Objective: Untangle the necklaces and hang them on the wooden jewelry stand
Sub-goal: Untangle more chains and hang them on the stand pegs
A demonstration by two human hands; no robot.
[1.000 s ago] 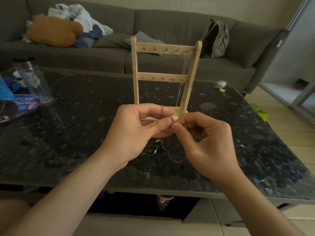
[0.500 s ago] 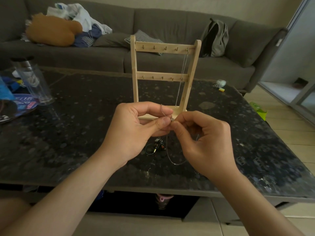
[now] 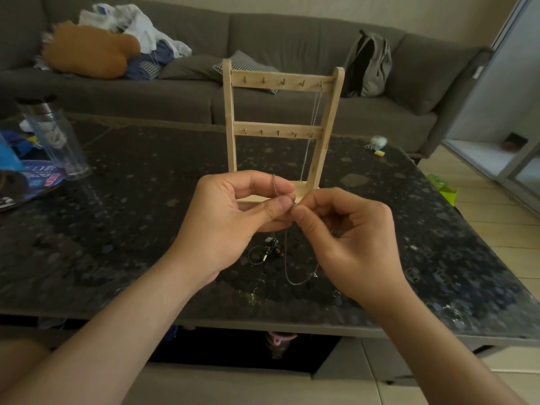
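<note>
The wooden jewelry stand (image 3: 230,112) rises upright on the dark table, just behind my hands. One thin silver necklace (image 3: 312,124) hangs from the rightmost peg of its top bar. My left hand (image 3: 233,217) and my right hand (image 3: 350,238) meet fingertip to fingertip in front of the stand's base, both pinching a second fine silver chain (image 3: 287,267). A short end curls over my left forefinger, and a long loop droops below my hands to the table. A dark tangle of cord with small beads (image 3: 267,251) lies on the table under my hands.
A clear plastic tumbler (image 3: 55,138) and a magazine (image 3: 26,182) sit at the table's left. Small bits (image 3: 377,144) lie at the far right. The table's front edge (image 3: 263,324) is near my forearms. A grey sofa (image 3: 292,36) with clothes and a backpack stands behind.
My hands have stayed pinched together on the chain with only slight finger movement. The hanging loop has shifted a little. The stand and hung necklace are unchanged.
</note>
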